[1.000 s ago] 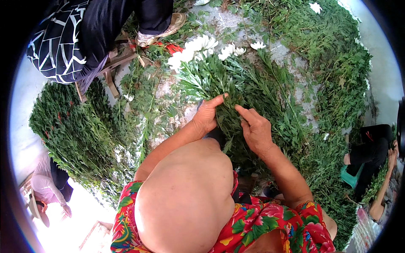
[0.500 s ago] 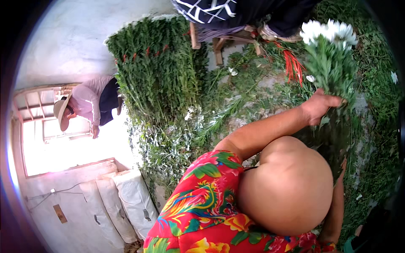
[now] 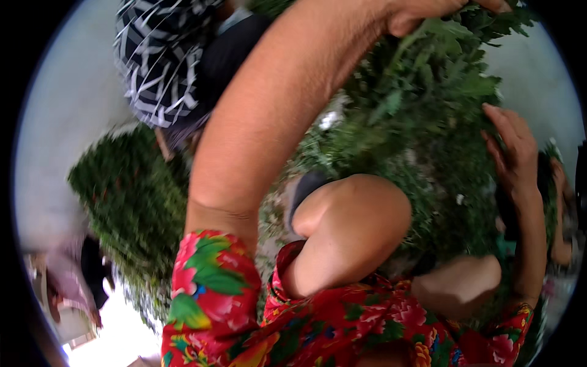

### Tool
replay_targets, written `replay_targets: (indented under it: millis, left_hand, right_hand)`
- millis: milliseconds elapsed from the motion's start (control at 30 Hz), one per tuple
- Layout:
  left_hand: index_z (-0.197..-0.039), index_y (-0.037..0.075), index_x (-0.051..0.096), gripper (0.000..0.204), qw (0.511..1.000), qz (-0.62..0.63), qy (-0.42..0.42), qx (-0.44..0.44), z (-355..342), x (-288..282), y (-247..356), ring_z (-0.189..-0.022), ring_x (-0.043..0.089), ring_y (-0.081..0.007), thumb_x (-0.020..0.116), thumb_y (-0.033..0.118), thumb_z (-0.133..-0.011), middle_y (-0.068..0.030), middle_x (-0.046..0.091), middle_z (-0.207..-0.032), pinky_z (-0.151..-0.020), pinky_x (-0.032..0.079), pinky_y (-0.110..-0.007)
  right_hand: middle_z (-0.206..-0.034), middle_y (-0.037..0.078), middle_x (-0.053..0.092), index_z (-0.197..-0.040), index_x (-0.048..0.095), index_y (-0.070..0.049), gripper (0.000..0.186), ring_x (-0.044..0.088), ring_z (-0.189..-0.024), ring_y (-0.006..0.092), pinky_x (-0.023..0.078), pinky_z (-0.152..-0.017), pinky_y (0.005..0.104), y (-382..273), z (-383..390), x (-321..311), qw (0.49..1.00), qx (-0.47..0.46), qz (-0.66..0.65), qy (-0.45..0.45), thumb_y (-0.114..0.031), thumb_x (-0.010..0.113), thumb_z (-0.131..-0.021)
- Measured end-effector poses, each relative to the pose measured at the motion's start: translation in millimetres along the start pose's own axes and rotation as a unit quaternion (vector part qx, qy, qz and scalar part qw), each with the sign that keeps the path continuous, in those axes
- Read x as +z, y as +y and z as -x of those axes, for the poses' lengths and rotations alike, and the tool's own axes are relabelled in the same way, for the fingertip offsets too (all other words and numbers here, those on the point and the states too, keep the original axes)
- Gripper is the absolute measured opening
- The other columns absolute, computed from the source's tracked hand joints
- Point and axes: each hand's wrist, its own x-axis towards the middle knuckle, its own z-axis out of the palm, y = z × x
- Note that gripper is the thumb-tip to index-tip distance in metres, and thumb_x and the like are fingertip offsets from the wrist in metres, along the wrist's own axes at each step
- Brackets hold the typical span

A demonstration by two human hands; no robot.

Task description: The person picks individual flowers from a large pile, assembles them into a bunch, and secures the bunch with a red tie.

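- Your right hand (image 3: 520, 147) has its fingers and thumb well apart, nothing visible between them; the fingertips sit just beside the leaves, and you can't be sure from here whether they touch.
- Your left hand (image 3: 443, 8) is cut off by the upper edge. One fingertip shows over the foliage, but whether the fingers are clamped on stems cannot be told.
- The leafy bunch (image 3: 441, 55) lies under and beyond your left hand, at the upper right, with your right hand just below it. Its ends aren't visible.
- The step in hand looks like handling cut stems at a far reach, left hand at the leaves and right hand free.
- The next move, as I judge it, calls for a sure left hold, then your right fingers closing around stems rather than loose leaf.
- Your left forearm (image 3: 281, 98) crosses high over the greenery (image 3: 428, 177) on the floor; your bare knee (image 3: 367, 214) is below.
- Farther out, a dense green stack (image 3: 131, 196) stands at left, near a co-worker in a black-and-white patterned top (image 3: 160, 70); another person in a pale top (image 3: 66, 269) is at lower left.
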Motion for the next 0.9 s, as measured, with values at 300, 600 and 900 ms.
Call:
replay_targets:
  millis: [300,600,900]
  left_hand:
    - [-0.108,-0.001,0.07,0.025,0.907,-0.032,-0.387,-0.164,-81.6,206.0,-53.1,-0.08,0.067,-0.0206,0.064,0.018,-0.094,-0.0115,0.072,-0.097,-0.07,0.055,-0.037]
    - [-0.115,-0.006,0.061,0.049,0.797,-0.11,-0.535,-0.258,-3.9,249.9,-57.0,-0.096,0.061,-0.0208,0.077,0.029,-0.085,-0.0169,0.066,-0.106,-0.084,0.051,-0.034]
    - [-0.149,-0.01,0.026,0.126,0.832,-0.38,-0.396,0.084,108.8,205.7,-85.2,-0.107,0.065,-0.0436,0.097,0.037,-0.056,-0.0275,0.063,-0.118,-0.094,0.053,-0.048]
  right_hand:
    - [-0.152,0.016,0.051,-0.151,0.032,-0.017,0.087,0.051,-0.14,0.0364,0.037,-0.116,0.0525,-25.3,98.2,-132.5,0.937,-0.026,0.345,0.046,0.002,0.077,-0.078]
    - [-0.077,0.004,0.049,-0.145,0.05,-0.003,0.071,0.053,-0.07,0.024,0.047,-0.071,0.0387,-68.4,165.7,-79.0,0.985,0.125,0.115,0.039,-0.006,0.067,-0.076]
    - [-0.087,0.009,0.054,-0.127,0.061,0.001,0.048,0.057,-0.08,0.0279,0.048,-0.078,0.0406,-90.0,232.4,-48.0,0.974,0.211,0.057,-0.052,-0.005,0.061,-0.079]
